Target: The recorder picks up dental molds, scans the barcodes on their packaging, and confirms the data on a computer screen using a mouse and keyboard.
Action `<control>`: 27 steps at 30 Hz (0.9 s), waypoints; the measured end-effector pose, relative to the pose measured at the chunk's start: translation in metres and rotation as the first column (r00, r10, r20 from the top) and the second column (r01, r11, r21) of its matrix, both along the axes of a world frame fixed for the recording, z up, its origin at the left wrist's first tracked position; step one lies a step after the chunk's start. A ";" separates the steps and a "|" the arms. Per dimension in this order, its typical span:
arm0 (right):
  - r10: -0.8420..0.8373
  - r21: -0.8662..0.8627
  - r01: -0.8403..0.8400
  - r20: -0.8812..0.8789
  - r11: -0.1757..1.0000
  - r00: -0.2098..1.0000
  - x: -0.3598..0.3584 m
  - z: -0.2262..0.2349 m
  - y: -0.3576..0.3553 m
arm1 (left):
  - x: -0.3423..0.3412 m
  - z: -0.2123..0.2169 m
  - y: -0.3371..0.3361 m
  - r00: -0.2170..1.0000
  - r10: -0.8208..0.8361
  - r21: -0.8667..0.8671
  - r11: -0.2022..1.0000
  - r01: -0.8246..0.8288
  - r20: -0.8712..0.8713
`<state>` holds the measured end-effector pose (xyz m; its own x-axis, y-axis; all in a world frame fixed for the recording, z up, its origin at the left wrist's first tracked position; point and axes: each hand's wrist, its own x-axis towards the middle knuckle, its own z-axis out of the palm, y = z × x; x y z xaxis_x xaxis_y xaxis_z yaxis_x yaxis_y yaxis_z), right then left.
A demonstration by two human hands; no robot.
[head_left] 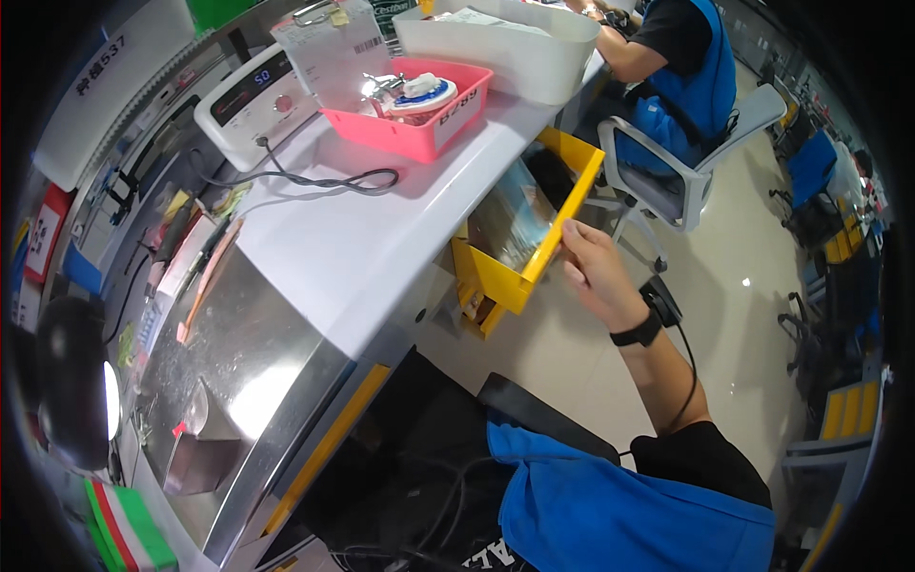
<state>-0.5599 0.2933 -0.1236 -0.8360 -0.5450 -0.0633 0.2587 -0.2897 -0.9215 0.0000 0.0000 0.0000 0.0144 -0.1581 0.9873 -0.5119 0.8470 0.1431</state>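
My right hand point(593, 267) reaches out to the right, its fingers closed on the front edge of a yellow drawer point(562, 238). The drawer is pulled out from under the white worktop. Inside it lie clear plastic bags point(515, 214) and something dark toward the far end; their contents are hard to make out. A black band with a small device point(660, 300) and a cable sits on my right wrist. My left hand is out of view.
A pink tray point(429, 129) holding small metal parts and a blue-and-white round item stands on the worktop point(353, 243). Behind it are a white bin point(500, 52) and a white control box point(257, 100). A person sits in an office chair point(667, 181) beyond the drawer.
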 end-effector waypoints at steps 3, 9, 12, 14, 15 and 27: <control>-0.028 -0.004 0.029 0.053 1.000 0.998 0.010 -0.005 0.022 | 0.059 -0.073 -0.075 0.911 -0.408 0.565 0.739 0.368 -0.060; -0.008 -0.013 0.010 0.089 1.000 0.996 0.019 -0.010 0.041 | -0.077 -0.056 -0.001 0.969 -0.212 0.618 0.746 0.247 -0.130; -0.052 0.084 0.054 -0.025 0.995 0.998 0.014 -0.023 0.036 | -0.080 -0.054 -0.003 0.975 -0.196 0.593 0.775 0.219 -0.105; -0.311 0.177 0.434 -0.471 0.883 0.826 0.022 -0.031 0.024 | -0.074 -0.053 -0.005 0.956 -0.249 0.648 0.706 0.287 -0.152; -0.288 0.200 0.416 -0.466 0.887 0.837 0.025 -0.035 0.026 | -0.071 -0.051 -0.007 0.959 -0.253 0.656 0.704 0.273 -0.127; -0.403 -0.105 0.390 -0.185 0.915 0.896 0.037 -0.054 -0.004 | -0.044 -0.026 0.010 0.982 -0.035 0.498 0.865 -0.064 0.187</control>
<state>-0.5230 0.2892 -0.1773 -0.9751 -0.1634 0.1501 -0.0762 -0.3890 -0.9181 -0.0441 0.0103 -0.0257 -0.1528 -0.6319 0.7598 -0.5821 0.6789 0.4475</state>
